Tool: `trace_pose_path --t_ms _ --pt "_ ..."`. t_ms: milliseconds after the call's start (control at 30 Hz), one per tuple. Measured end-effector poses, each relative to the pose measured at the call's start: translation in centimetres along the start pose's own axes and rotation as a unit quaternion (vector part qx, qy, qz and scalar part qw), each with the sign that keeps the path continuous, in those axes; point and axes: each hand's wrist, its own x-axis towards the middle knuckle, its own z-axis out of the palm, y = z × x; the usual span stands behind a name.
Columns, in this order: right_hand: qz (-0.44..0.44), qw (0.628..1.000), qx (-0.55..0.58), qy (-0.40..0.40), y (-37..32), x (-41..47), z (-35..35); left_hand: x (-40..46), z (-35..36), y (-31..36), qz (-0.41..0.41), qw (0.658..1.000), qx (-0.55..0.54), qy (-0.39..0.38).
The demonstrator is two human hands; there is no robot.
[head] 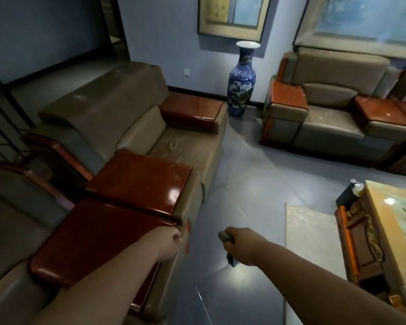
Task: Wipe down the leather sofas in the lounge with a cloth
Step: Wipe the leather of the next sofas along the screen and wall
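The right hand (240, 246) has its grip curled tight round a bunched cloth (224, 235). The leather sofa (127, 127) lies left of it. The left hand (167, 242) rests at the armrest (108, 233) edge; whether it grips, I cannot tell.

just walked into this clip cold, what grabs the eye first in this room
The tall blue-and-white vase standing on the floor in the far corner, between two tan leather armchairs, stands out most. Next come the glossy red-brown wooden armrests in the near left, catching bright reflections. Low in the middle, the right hand grips a bunched cloth over the grey floor, while the left hand is at the nearest armrest's front corner.
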Motion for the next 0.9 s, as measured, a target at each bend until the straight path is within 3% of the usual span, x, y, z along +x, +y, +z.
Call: trace_pose_path --t_ms 300,500,633,900 --pt "-0.020 1.000 -0.015 -0.014 6.3 10.7 -7.8 12.3 -3.8 7.6 -0.010 1.000 0.003 -0.008" --pt "-0.057 0.997 -0.028 -0.043 11.6 19.7 -16.1 20.3 -6.8 13.7 -0.043 0.998 0.042 -0.002" --pt "-0.074 0.994 -0.036 -0.066 14.5 24.4 -21.7 24.6 -8.8 16.8 -0.077 0.997 0.009 0.005" --pt "-0.112 0.988 -0.040 -0.101 15.2 34.2 -27.2 29.6 -9.9 18.0 -0.122 0.992 -0.016 -0.018"
